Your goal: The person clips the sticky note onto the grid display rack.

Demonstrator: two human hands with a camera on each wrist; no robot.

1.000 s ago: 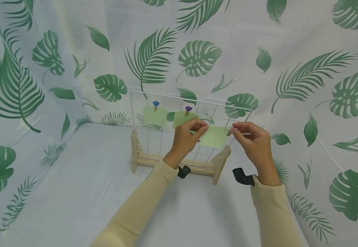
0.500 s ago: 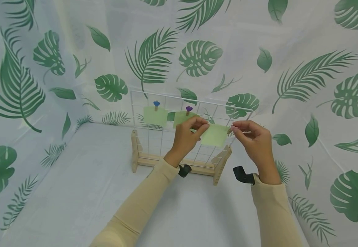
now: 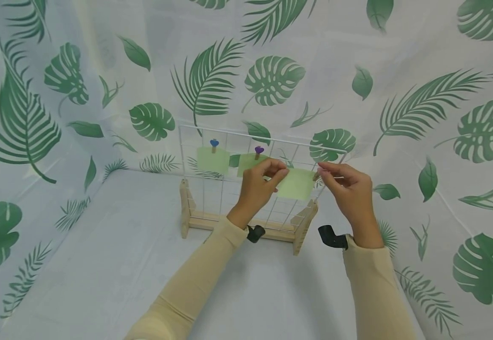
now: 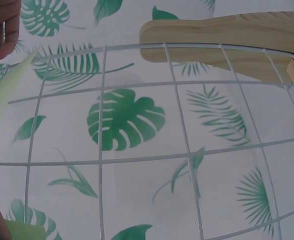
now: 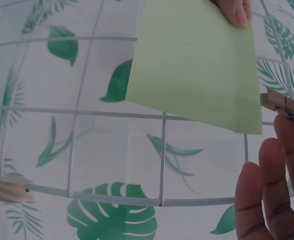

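Note:
Between finger and thumb, my left hand (image 3: 256, 189) pinches the upper left corner of a pale green paper note (image 3: 296, 185). The note is held in front of the white wire grid (image 5: 119, 115). My right hand (image 3: 352, 196) pinches a small wooden clothespin (image 5: 275, 101) beside the note's right edge; whether it touches the paper I cannot tell. Two other green notes hang on the grid: the left note (image 3: 213, 161) under a blue-topped clothespin (image 3: 214, 144), the other note (image 3: 246, 163) under a purple-topped clothespin (image 3: 259, 151). My left hand partly covers that second note.
A wooden stand (image 3: 307, 229) carries the grid on a white-covered table (image 3: 102, 264). Behind it and at the sides hangs a white sheet (image 3: 335, 56) printed with green leaves. Black wrist-worn pieces sit at my left cuff (image 3: 255, 233) and right cuff (image 3: 331, 237).
Both hands have risen slightly, and the pinched note has moved up a little with them. The clothespin stays at the note's right edge. The two hanging notes have not moved.

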